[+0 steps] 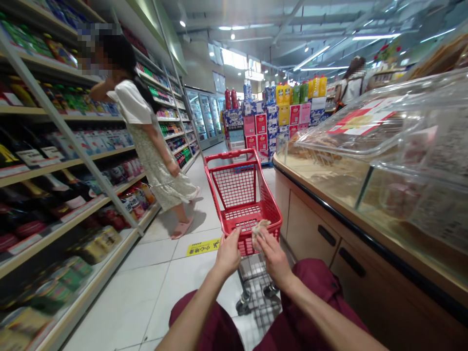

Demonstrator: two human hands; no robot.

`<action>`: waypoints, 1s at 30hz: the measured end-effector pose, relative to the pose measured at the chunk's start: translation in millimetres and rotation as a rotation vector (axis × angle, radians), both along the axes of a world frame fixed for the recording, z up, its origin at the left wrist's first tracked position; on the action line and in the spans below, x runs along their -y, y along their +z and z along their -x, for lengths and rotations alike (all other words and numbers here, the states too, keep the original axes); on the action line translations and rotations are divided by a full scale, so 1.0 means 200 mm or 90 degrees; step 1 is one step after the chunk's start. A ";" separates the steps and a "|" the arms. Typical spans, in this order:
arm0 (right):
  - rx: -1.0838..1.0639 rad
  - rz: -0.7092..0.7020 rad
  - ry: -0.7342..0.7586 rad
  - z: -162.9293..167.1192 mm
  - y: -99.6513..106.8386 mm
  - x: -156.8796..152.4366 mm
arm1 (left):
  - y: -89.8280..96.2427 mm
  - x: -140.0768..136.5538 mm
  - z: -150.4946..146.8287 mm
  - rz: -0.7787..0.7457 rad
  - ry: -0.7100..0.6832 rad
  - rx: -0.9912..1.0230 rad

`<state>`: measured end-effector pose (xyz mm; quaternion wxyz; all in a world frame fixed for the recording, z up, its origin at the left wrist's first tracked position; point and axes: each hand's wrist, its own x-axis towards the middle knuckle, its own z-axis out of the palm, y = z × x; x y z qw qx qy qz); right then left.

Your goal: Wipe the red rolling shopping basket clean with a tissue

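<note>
- One boxy, latticed, red plastic cart (272, 204)
- Left hand (229, 253): grip pinching its smooth near rim (276, 224)
- Right hand (274, 256): grip pinching a crumpled, pale wad (260, 226)

Both forearms are bare and reach forward, converging toward the hands. The left forearm (195, 312) slants up and inward to the left wrist (218, 275), and the left hand (229, 253) points ahead with its back showing and its fingers bent; how tightly they close is hidden. Just beside it, apart, the right hand (274, 256) angles inward, its fingers drawn together in a pinch. Behind that hand, the right wrist (290, 282) looks nearly straight, in line with the right forearm (325, 309). The knees are spread below the hands, one to each side.
</note>
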<state>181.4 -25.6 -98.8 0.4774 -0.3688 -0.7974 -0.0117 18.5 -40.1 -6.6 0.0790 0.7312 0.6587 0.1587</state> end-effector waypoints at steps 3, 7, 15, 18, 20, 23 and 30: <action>0.108 0.042 0.055 0.05 -0.05 0.01 | 0.01 0.00 0.01 0.015 0.003 0.019; 0.093 0.012 0.052 0.05 -0.04 0.01 | 0.01 0.00 0.00 0.025 0.008 0.027; 0.091 0.047 0.094 0.07 0.11 0.00 | 0.01 0.01 0.00 0.016 0.009 0.037; 0.045 0.106 0.024 -0.05 0.21 -0.03 | 0.02 0.02 0.01 0.011 0.019 0.034; 0.055 0.154 -0.037 -0.16 0.33 -0.12 | 0.02 0.03 0.01 0.002 0.026 0.036; 0.085 0.159 -0.119 -0.22 0.44 -0.25 | 0.02 0.03 0.00 -0.002 0.023 0.039; 0.124 0.047 0.030 0.01 0.27 -0.16 | 0.00 0.03 -0.01 0.002 0.008 0.025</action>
